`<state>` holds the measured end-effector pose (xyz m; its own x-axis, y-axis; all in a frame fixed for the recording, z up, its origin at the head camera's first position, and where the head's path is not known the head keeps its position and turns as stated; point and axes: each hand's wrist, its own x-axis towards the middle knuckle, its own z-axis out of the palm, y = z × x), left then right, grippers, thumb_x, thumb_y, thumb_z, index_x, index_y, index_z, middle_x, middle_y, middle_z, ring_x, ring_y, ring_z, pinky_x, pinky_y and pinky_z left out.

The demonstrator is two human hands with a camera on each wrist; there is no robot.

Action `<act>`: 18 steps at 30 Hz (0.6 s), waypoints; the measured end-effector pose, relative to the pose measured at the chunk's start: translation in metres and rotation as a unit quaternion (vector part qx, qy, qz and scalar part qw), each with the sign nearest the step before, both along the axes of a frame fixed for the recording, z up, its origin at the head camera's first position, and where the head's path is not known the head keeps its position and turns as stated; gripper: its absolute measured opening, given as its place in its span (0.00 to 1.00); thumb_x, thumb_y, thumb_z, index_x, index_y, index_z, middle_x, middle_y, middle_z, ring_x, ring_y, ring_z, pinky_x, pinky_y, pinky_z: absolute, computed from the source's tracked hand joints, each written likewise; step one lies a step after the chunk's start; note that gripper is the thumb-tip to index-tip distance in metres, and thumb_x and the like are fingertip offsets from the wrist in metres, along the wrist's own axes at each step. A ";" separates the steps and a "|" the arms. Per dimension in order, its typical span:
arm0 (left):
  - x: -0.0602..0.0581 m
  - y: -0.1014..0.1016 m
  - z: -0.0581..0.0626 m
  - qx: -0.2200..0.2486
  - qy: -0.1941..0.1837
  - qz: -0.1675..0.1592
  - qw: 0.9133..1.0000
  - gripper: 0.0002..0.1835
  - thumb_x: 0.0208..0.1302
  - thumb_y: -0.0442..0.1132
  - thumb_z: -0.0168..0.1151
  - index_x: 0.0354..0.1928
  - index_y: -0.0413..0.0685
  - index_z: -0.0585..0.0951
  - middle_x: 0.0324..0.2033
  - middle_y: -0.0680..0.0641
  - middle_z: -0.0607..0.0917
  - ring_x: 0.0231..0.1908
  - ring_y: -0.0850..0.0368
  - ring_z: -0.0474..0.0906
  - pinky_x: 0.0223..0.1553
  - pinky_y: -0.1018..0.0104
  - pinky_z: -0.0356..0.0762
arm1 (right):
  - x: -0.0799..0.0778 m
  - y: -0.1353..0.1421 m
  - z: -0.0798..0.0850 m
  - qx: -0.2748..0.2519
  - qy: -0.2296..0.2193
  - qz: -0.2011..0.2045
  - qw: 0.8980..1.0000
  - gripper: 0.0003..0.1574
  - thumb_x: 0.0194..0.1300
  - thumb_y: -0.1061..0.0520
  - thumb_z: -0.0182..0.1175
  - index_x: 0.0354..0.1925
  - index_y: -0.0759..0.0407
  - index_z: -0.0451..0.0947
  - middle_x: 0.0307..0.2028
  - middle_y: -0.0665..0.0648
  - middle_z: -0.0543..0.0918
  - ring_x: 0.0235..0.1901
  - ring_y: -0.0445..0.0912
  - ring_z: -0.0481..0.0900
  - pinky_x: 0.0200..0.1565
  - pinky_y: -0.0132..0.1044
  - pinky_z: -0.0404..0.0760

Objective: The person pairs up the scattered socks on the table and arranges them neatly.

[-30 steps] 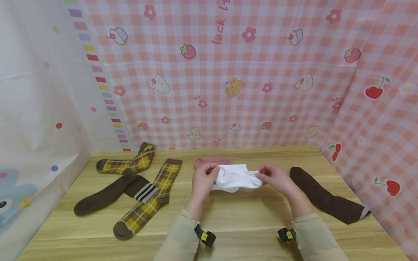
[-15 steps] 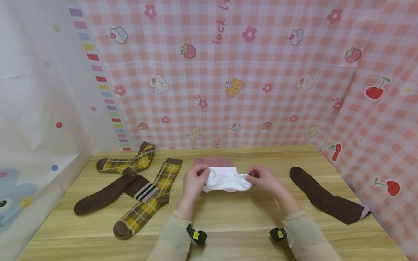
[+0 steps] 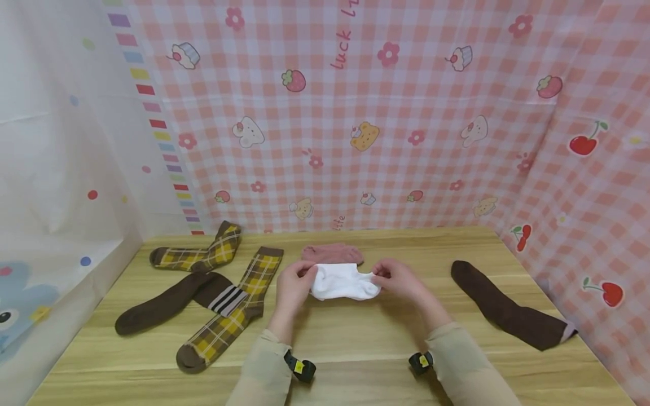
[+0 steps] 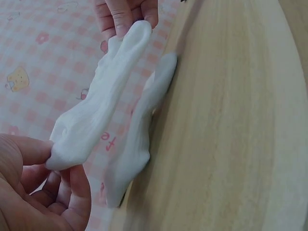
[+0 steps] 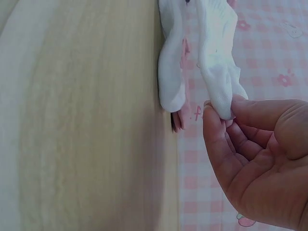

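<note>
A short white ankle sock (image 3: pixel 347 281) is stretched level between my two hands, above the table. At one end my left hand (image 3: pixel 293 290) pinches it between thumb and fingers. My right hand (image 3: pixel 403 283) pinches the opposite end the same way. Below the held sock a second white sock (image 4: pixel 138 137) lies flat on the table, apart from it in both wrist views. From the head, the held sock mostly covers that lower one. Just behind them lies a pink sock (image 3: pixel 332 253), partly hidden in the right wrist view.
On the left, a brown striped-cuff sock (image 3: pixel 159 306) lies across a yellow-brown plaid sock (image 3: pixel 218 339); another plaid sock (image 3: pixel 178 259) sits farther back. A dark brown sock (image 3: pixel 503 309) lies at the right. A pink checked cloth (image 3: pixel 325 141) hangs behind the wooden table (image 3: pixel 355 361).
Both hands have moved left with the white sock, bringing it from up and right to over the second white sock. The other socks have stayed put.
</note>
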<state>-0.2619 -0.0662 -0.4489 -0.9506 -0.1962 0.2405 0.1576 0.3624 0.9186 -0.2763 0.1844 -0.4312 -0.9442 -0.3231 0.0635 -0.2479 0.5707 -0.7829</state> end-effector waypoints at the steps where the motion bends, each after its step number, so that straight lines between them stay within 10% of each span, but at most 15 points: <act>1: 0.000 -0.001 0.000 -0.002 -0.002 0.001 1.000 0.07 0.63 0.34 0.66 0.37 0.37 0.87 0.30 0.46 0.85 0.32 0.56 0.77 0.35 0.66 0.77 | -0.001 -0.001 0.000 0.001 0.000 0.002 1.000 0.05 0.66 0.65 0.61 0.39 0.68 0.77 0.32 0.56 0.79 0.33 0.45 0.75 0.34 0.34 0.77; 18: -0.004 -0.009 -0.003 -0.027 -0.022 0.000 0.999 0.06 0.64 0.33 0.65 0.38 0.37 0.87 0.32 0.44 0.85 0.35 0.53 0.78 0.38 0.63 0.77 | -0.005 -0.010 -0.010 -0.009 -0.028 -0.011 0.999 0.03 0.66 0.68 0.59 0.38 0.68 0.76 0.31 0.56 0.78 0.32 0.44 0.75 0.34 0.38 0.82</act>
<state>-0.2655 -0.0748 -0.4521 -0.9602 -0.1848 0.2096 0.1179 0.4123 0.9034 -0.2810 0.1740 -0.4411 -0.9531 -0.3022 0.0154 -0.1908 0.5605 -0.8059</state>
